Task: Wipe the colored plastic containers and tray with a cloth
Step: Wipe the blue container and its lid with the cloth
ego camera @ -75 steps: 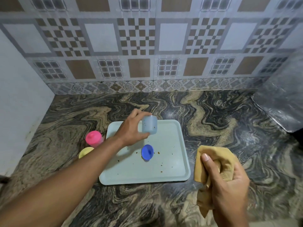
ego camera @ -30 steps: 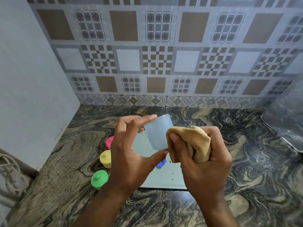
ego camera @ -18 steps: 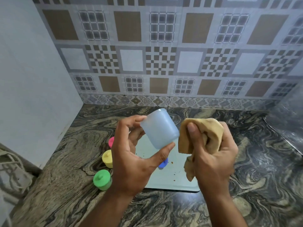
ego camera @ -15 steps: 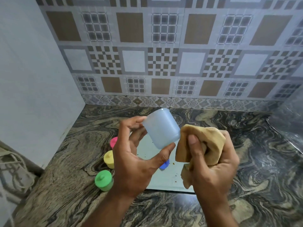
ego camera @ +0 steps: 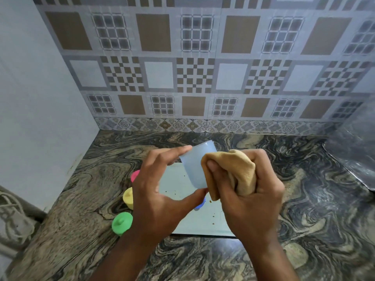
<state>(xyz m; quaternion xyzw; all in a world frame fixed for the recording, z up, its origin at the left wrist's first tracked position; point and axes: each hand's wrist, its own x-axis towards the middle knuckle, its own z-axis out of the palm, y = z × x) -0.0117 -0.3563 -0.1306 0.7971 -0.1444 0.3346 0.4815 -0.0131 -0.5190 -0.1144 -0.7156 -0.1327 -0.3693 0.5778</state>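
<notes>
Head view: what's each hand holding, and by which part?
Left hand holds the light blue container end to end, fingertip at one end, thumb at the other. Right hand grips the bunched tan cloth, pressed to the container's side.

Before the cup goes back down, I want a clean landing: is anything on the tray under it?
Yes. A blue lid and scattered crumbs lie on the tray, below the cup held in the left hand.
</notes>
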